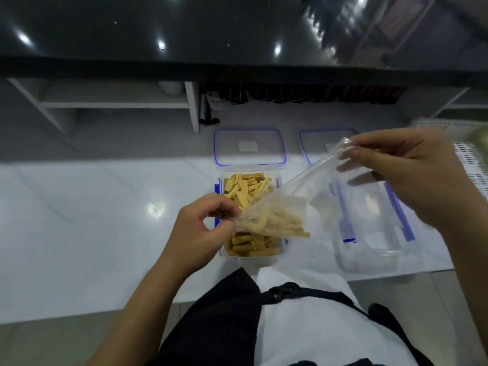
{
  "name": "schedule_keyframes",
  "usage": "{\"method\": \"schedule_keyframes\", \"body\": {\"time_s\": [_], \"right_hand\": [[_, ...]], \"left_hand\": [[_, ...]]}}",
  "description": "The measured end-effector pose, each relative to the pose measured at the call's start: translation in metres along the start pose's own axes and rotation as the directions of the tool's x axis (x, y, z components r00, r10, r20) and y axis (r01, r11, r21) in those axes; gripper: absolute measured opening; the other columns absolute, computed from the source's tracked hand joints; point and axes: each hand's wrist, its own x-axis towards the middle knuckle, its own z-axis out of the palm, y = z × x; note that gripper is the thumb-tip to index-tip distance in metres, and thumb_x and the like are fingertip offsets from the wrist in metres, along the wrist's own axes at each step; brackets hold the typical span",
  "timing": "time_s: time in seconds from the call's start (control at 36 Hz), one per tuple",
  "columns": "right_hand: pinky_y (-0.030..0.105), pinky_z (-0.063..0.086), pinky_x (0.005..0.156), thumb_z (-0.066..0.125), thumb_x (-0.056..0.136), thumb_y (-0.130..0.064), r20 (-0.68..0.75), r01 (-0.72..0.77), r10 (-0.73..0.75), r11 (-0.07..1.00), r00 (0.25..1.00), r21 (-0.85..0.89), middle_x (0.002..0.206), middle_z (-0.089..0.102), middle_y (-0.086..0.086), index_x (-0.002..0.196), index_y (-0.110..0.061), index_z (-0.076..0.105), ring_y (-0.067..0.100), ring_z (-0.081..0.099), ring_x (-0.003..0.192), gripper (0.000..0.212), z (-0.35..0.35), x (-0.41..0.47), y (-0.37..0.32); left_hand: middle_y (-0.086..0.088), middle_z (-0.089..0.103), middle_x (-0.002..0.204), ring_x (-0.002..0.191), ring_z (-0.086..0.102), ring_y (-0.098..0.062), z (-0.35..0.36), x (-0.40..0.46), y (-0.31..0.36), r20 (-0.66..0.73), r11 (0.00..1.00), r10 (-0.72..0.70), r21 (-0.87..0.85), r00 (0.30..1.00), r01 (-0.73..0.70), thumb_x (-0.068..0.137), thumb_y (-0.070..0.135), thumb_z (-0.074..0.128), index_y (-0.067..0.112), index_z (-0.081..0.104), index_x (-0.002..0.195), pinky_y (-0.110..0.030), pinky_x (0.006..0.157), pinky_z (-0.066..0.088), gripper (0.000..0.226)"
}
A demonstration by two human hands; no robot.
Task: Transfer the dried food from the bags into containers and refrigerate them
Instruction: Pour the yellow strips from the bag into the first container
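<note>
A clear plastic bag point(298, 204) with a few yellow dried food sticks point(282, 225) in its lower end stretches tilted between my hands. My left hand point(203, 231) pinches the bag's lower corner over a clear container point(250, 256) with blue clips, full of the same yellow sticks. My right hand point(406, 175) holds the bag's upper end, raised to the right. A second clear container point(369, 257) with blue clips stands to the right, partly behind the bag; its contents are hard to make out.
Two clear lids with blue rims lie behind the containers, one point(249, 147) in the middle and one point(317, 143) partly hidden by the bag. A white perforated basket point(472, 154) sits at the right edge. White shelving point(116, 104) runs behind the white counter point(92, 207).
</note>
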Motion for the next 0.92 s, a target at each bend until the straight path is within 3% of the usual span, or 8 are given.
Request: {"method": "schedule_keyframes", "body": {"time_s": [0.14,0.31,0.42,0.56,0.69,0.92], "right_hand": [[0.03,0.062,0.065,0.063,0.093,-0.007,-0.071,0.104,-0.104,0.995,0.992,0.005,0.086,0.076,0.004,0.098,-0.018,0.074,0.021,0.075,0.08,0.016,0.003,0.002,-0.007],[0.036,0.063,0.067,0.061,0.095,-0.007,-0.077,0.039,-0.044,0.997,0.996,-0.069,0.091,0.075,0.006,0.103,-0.014,0.073,0.02,0.075,0.08,0.016,0.018,0.015,0.004],[0.025,0.061,0.064,0.06,0.095,-0.008,-0.082,0.137,-0.14,0.99,0.987,-0.038,0.092,0.074,0.003,0.108,-0.011,0.071,0.017,0.074,0.081,0.017,0.013,0.014,-0.009],[0.03,0.062,0.065,0.061,0.095,-0.008,-0.009,0.041,-0.042,0.995,0.999,-0.093,0.089,0.075,0.002,0.103,-0.017,0.072,0.02,0.074,0.081,0.017,0.024,0.022,-0.001],[0.028,0.061,0.064,0.06,0.094,-0.01,-0.006,0.142,-0.143,0.99,0.99,-0.022,0.091,0.074,0.004,0.106,-0.013,0.07,0.02,0.074,0.082,0.016,0.016,0.022,-0.021],[0.027,0.061,0.065,0.062,0.093,-0.011,0.034,0.202,-0.201,0.979,0.979,-0.034,0.089,0.075,0.002,0.103,-0.019,0.071,0.019,0.075,0.08,0.015,0.014,0.024,-0.037]], "left_hand": [[0.009,0.068,0.096,0.093,0.065,-0.011,-0.001,0.008,0.001,-0.143,0.994,0.101,0.053,0.984,-0.095,0.087,-0.005,0.066,0.023,0.069,0.093,-0.015,0.079,0.053,0.029],[0.012,0.068,0.102,0.097,0.064,-0.006,-0.002,0.023,-0.013,-0.084,0.991,0.014,0.137,0.996,-0.003,0.092,0.006,0.065,0.029,0.069,0.096,-0.02,0.086,0.056,0.024],[0.01,0.069,0.101,0.097,0.066,-0.009,-0.005,0.022,-0.009,-0.143,0.996,0.054,0.084,0.988,-0.042,0.092,0.004,0.066,0.023,0.071,0.099,-0.015,0.085,0.054,0.021],[0.01,0.07,0.098,0.095,0.067,-0.01,0.002,0.026,-0.018,-0.114,0.996,-0.063,0.052,0.991,0.069,0.089,-0.001,0.066,0.031,0.07,0.09,-0.031,0.088,0.058,0.033],[0.007,0.071,0.092,0.089,0.069,-0.013,-0.002,0.021,-0.006,-0.181,0.998,-0.021,-0.067,0.983,0.009,0.087,-0.006,0.067,0.028,0.069,0.088,-0.021,0.082,0.057,0.034],[0.012,0.071,0.086,0.086,0.068,-0.014,-0.004,0.015,-0.001,-0.201,0.983,-0.057,-0.182,0.978,0.019,0.087,-0.009,0.065,0.024,0.069,0.087,-0.019,0.077,0.056,0.034]]}}
